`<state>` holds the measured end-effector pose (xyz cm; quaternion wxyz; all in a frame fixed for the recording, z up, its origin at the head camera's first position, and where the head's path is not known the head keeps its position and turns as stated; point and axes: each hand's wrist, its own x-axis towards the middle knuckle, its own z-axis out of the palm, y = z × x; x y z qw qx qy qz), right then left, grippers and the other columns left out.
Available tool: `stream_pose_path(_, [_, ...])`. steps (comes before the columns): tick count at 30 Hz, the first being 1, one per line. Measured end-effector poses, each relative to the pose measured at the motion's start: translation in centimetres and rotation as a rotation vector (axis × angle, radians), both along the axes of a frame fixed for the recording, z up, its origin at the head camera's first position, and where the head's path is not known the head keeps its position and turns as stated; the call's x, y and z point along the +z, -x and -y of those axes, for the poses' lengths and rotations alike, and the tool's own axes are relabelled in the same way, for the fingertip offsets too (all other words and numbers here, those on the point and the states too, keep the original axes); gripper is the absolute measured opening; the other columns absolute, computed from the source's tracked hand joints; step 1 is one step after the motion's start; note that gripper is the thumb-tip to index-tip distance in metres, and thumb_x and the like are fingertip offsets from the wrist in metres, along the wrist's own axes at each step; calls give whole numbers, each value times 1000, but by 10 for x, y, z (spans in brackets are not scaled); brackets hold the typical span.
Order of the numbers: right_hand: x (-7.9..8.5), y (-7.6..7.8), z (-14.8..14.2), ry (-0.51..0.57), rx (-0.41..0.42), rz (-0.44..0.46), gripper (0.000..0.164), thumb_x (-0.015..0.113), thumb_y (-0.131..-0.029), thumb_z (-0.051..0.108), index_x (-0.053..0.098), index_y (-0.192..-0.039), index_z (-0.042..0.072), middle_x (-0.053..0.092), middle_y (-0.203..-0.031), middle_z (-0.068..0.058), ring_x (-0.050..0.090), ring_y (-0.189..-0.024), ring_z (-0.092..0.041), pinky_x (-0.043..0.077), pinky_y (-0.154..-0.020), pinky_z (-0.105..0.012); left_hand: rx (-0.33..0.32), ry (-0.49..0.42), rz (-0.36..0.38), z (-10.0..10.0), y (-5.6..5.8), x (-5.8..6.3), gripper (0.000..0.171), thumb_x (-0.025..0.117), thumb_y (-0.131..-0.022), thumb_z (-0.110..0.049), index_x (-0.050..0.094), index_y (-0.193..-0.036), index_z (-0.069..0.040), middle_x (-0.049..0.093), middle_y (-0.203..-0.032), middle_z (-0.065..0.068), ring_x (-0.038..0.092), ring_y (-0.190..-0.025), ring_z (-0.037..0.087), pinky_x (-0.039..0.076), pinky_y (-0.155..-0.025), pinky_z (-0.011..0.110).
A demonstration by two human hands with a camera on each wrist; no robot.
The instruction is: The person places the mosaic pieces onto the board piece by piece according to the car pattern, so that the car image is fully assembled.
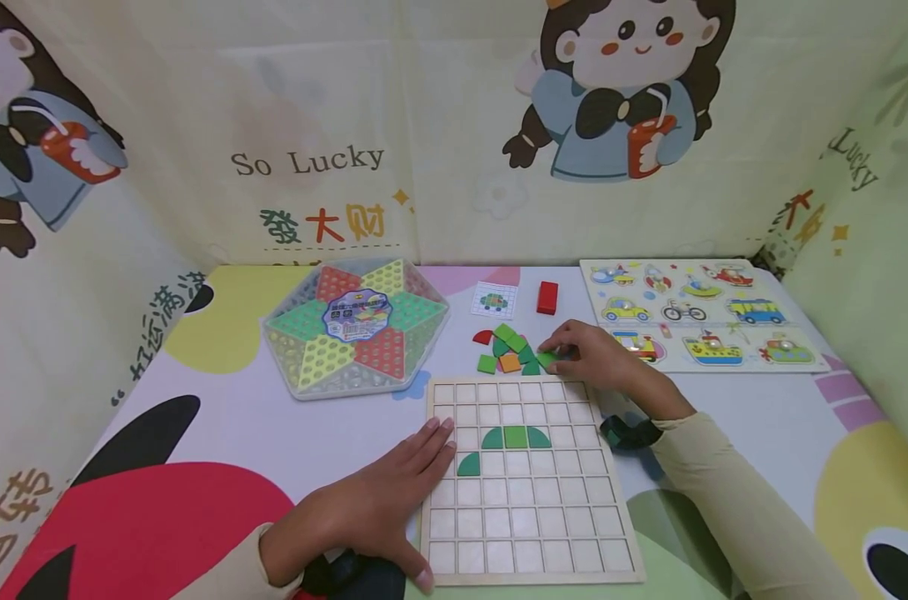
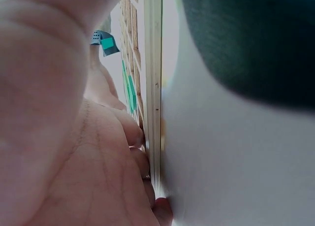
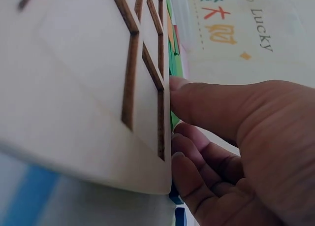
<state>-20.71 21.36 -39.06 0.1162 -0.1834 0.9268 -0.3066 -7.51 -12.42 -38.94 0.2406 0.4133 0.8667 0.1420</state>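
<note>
A wooden grid board (image 1: 532, 577) lies in front of me; in its cells sit a green square tile (image 1: 515, 437) and dark green quarter-round tiles (image 1: 469, 465). My left hand (image 1: 382, 492) rests along the board's left edge with fingers stretched out and thumb at the lower corner. Beyond the far edge, my right hand (image 1: 600, 358) pinches a green tile (image 1: 546, 359) at the right side of a loose tile pile (image 1: 510, 362). In the right wrist view, thumb and curled fingers close around the green tile (image 3: 175, 119), which the board's edge partly hides.
A hexagonal checkers box (image 1: 379, 346) lies behind the board to the left. Behind the pile are a small pattern card (image 1: 494, 300) and a red block (image 1: 547, 297). At the back right lies a vehicle puzzle board (image 1: 709, 312). A printed cloth wall (image 1: 454, 208) bounds the table.
</note>
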Motion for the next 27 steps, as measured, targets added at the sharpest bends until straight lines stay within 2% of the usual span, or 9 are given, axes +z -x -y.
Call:
stream_pose_path(8, [1,1,4,-12,-3,13,31,74,-88,12,69,-117,2,55,-107,-9,53,-92,-24,48,-80,-35,5,-4,-4,1,-1,0,130,69,-62,-77,10,-157,-11,-7,-163,3,-9,-147,25,15,-115,49])
stream_pose_path(14, [1,1,5,-28,-12,0,28,75,-86,12,68,-111,2,57,-102,-8,53,-90,-23,48,-80,-36,0,-9,-11,1,0,-1,130,70,-62,-77,11,-157,-11,-6,-163,4,-8,-147,26,15,-115,49])
stream_pose_path(21, [1,1,5,0,-27,30,26,77,-86,13,65,-107,5,59,-95,-6,53,-87,-23,48,-77,-35,4,-3,-9,1,-1,-1,130,69,-62,-77,11,-157,-11,-5,-163,4,-7,-147,26,17,-114,49])
stream_pose_path(27, [2,-1,1,40,-24,32,14,72,-89,9,66,-101,7,60,-92,-5,53,-86,-23,46,-76,-35,11,11,-1,0,-1,1,130,69,-61,-77,11,-157,-12,-6,-163,2,-7,-147,24,17,-114,49])
